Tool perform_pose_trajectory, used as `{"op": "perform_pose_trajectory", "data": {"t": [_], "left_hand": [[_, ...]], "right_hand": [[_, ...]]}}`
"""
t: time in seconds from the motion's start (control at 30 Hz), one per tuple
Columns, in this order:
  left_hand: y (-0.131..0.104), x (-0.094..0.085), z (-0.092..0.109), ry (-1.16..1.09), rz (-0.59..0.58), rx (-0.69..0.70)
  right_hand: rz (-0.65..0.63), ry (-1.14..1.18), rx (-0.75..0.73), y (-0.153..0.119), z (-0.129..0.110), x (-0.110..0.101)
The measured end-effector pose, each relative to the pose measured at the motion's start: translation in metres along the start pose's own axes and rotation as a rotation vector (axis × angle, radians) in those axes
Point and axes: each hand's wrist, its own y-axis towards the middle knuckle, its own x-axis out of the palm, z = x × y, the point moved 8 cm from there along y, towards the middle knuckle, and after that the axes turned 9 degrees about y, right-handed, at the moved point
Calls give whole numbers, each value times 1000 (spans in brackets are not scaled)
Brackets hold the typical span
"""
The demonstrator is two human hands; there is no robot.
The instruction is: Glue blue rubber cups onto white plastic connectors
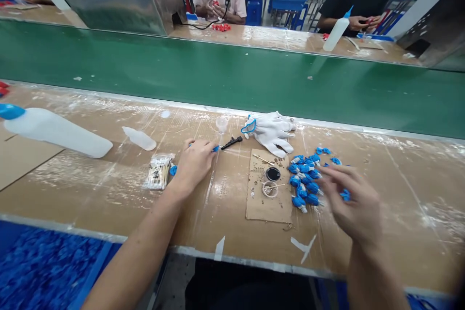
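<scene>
In the head view, the left hand point(196, 162) rests on the worktop point(225, 213) with its fingers curled, a bit of blue point(216, 148) showing at the fingertips beside a small black object point(231, 143); whether it pinches the blue bit cannot be told. The right hand point(354, 201), blurred, is at the right edge of a cluster of blue pieces point(305, 179), fingers extended; I cannot tell whether it grips one. Left of the cluster lies a cardboard sheet point(269, 210) carrying a pot of dark liquid point(273, 173) and a clear cup point(270, 196). A white glove point(274, 131) lies beyond the sheet. A packet of swabs point(158, 173) is near the left wrist, with a large bottle point(65, 131) farther left.
</scene>
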Motion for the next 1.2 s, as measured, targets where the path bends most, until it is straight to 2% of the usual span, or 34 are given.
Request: {"op": "perform_pose_trajectory", "data": {"t": [0.07, 0.13, 0.17, 0.23, 0.33, 0.5, 0.63, 0.9, 1.07, 1.13, 1.2], "left_hand": [[-14, -14, 0, -230, 123, -76], [-37, -23, -5, -654, 254, -220], [-50, -21, -6, -877, 281, -304], [-74, -7, 3, -1219, 246, -429], [-97, 13, 27, -1479, 200, -504], [-110, 37, 54, -1506, 119, -531], [-110, 45, 65, -1500, 56, -500], [-110, 36, 68, -1407, 133, -408], [-106, 29, 79, -1366, 158, -372], [-104, 26, 84, -1343, 179, -343], [-103, 24, 89, -1318, 203, -313]], "right_hand": [[-161, 80, -55, 3, -21, 26], [-286, 113, -55, 3, -31, 48], [-316, 116, -46, 2, -32, 54], [-328, 109, -44, 0, -33, 60], [-338, 130, -69, -4, -38, 65], [-326, 233, -117, -6, -55, 76], [-291, 221, -126, -6, -59, 79], [-235, 256, -80, -6, -52, 71], [63, 474, 16, -6, -56, 33], [97, 533, -2, -7, -66, 26], [59, 569, -34, -7, -77, 29]]}}
